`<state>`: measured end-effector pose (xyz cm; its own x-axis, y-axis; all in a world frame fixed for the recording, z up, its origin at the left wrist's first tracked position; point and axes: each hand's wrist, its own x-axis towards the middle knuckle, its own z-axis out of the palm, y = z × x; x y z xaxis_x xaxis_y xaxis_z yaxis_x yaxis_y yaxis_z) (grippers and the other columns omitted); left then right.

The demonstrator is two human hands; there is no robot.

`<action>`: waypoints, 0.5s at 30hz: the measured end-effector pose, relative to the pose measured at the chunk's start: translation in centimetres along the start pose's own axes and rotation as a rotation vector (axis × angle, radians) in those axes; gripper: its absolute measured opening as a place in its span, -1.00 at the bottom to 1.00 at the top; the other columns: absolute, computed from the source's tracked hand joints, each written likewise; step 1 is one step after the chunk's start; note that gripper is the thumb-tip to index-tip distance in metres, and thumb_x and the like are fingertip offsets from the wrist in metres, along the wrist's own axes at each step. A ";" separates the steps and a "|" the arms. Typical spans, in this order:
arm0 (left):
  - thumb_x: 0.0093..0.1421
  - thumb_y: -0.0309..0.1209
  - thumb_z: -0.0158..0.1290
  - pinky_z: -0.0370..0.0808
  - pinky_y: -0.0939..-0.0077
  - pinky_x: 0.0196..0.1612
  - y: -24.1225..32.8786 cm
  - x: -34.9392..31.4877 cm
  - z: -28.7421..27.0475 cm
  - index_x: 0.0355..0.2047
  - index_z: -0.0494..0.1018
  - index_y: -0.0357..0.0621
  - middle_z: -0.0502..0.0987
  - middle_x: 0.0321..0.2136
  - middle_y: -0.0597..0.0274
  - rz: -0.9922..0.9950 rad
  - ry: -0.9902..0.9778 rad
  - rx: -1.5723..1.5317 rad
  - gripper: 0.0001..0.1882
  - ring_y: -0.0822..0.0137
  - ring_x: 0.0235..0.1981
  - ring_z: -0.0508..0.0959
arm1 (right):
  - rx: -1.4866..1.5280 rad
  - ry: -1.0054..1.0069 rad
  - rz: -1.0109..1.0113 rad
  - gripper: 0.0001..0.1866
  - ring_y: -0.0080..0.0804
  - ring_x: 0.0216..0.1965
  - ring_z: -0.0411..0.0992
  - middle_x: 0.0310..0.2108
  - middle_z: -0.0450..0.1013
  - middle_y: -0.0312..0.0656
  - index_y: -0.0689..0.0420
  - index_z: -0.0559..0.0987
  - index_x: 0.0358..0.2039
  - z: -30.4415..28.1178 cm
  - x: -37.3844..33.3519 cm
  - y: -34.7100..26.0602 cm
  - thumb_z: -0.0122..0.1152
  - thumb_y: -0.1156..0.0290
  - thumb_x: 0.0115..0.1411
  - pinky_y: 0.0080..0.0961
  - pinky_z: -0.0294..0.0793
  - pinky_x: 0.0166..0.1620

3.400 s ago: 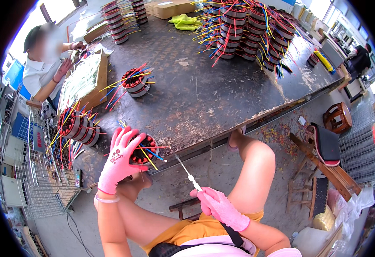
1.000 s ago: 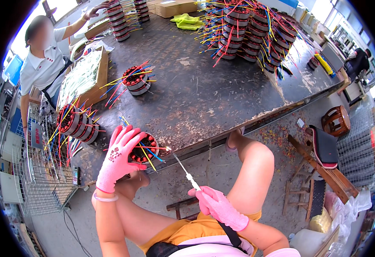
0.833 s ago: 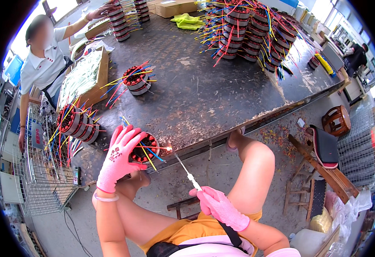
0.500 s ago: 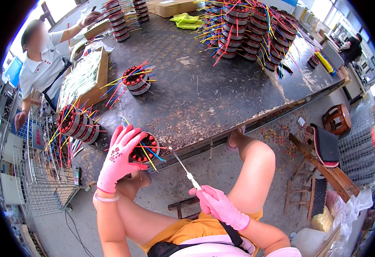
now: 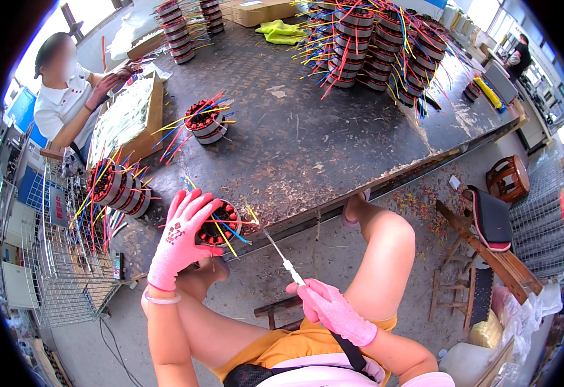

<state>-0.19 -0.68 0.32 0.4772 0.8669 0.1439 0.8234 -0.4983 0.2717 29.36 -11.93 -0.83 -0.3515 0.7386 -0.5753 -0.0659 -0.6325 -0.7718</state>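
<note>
While the stator [image 5: 229, 213] lies held within spread left fingers [image 5: 203, 214] | right fingers [image 5: 313, 297]: closed around white-handled tool [image 5: 288, 266]

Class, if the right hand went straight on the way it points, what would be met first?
The right hand holds a thin white-handled tool pointing forward-left, so the tool's tip would probably meet the red wire's end first; depth is unclear.
</note>
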 end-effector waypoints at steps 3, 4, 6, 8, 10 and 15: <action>-0.33 -0.19 0.39 0.01 0.00 0.41 -0.1 0.0 0.0 0.18 0.38 -0.04 0.38 0.18 0.13 0.000 -0.001 0.003 -0.05 0.01 0.30 0.23 | -0.007 0.004 0.000 -0.60 -0.75 -0.66 0.05 -0.71 0.17 -0.47 0.27 0.50 -0.02 0.0 0.0 0.0 -0.06 0.19 0.39 -0.69 0.02 -0.55; -0.33 -0.19 0.39 0.01 0.00 0.41 -0.1 0.0 0.0 0.18 0.38 -0.04 0.38 0.18 0.13 0.000 -0.001 0.005 -0.05 0.01 0.30 0.23 | -0.009 0.003 -0.008 -0.60 -0.75 -0.66 0.06 -0.71 0.17 -0.47 0.27 0.50 -0.02 0.0 0.0 0.1 -0.06 0.19 0.40 -0.69 0.02 -0.55; -0.33 -0.19 0.39 0.01 0.00 0.42 0.0 0.0 0.0 0.18 0.38 -0.04 0.38 0.18 0.13 0.002 -0.001 0.008 -0.05 0.01 0.30 0.23 | -0.003 -0.001 -0.011 -0.60 -0.74 -0.66 0.06 -0.71 0.17 -0.47 0.26 0.50 -0.01 0.0 0.0 0.2 -0.06 0.19 0.40 -0.69 0.02 -0.55; -0.33 -0.18 0.39 0.01 0.00 0.42 0.0 0.0 -0.1 0.18 0.38 -0.04 0.38 0.17 0.13 0.003 0.000 0.011 -0.05 0.01 0.30 0.24 | 0.006 -0.004 -0.016 -0.60 -0.74 -0.66 0.06 -0.71 0.18 -0.46 0.26 0.50 -0.01 0.0 0.1 0.2 -0.06 0.18 0.40 -0.68 0.03 -0.56; -0.33 -0.18 0.39 0.01 0.00 0.42 0.1 0.0 -0.1 0.18 0.38 -0.03 0.39 0.17 0.13 0.002 0.003 0.014 -0.06 0.01 0.30 0.24 | 0.021 -0.003 -0.023 -0.59 -0.73 -0.67 0.06 -0.71 0.19 -0.46 0.27 0.51 -0.01 -0.1 0.1 0.3 -0.07 0.18 0.39 -0.67 0.04 -0.56; -0.33 -0.18 0.40 0.01 0.01 0.42 0.2 0.1 -0.1 0.17 0.38 -0.03 0.39 0.17 0.14 0.002 0.011 0.010 -0.06 0.01 0.30 0.24 | -0.033 -0.007 -0.019 -0.58 -0.72 -0.68 0.07 -0.71 0.21 -0.44 0.24 0.52 -0.01 -0.1 0.2 0.1 -0.06 0.15 0.39 -0.66 0.05 -0.56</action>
<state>-0.04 -0.72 0.45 0.4757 0.8659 0.1546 0.8255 -0.5001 0.2616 29.33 -11.84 -1.08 -0.3567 0.7488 -0.5587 -0.0415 -0.6101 -0.7912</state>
